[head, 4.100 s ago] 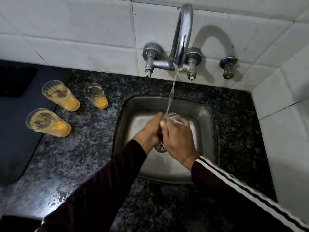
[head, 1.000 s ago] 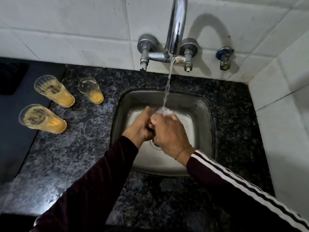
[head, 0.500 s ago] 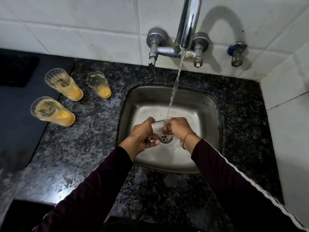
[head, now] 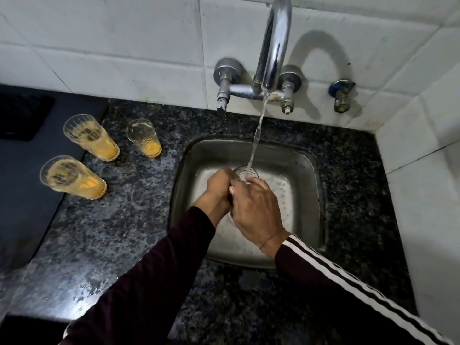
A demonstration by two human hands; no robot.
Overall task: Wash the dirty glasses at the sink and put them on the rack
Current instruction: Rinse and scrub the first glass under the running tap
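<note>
Over the steel sink both my hands hold one clear glass under the running water from the tap. My left hand grips its left side and my right hand wraps over it from the right; only the glass's rim shows. Three dirty glasses with orange residue stand on the counter to the left: one at the back left, a smaller one beside it, one nearer.
Dark speckled granite counter surrounds the sink. A dark mat or tray lies at the far left. White tiled walls rise behind and on the right, with a small blue-handled valve right of the tap. No rack is in view.
My hands have turned the glass from lying on its side low over the drain to rim up under the stream. My right hand now covers it from above.
</note>
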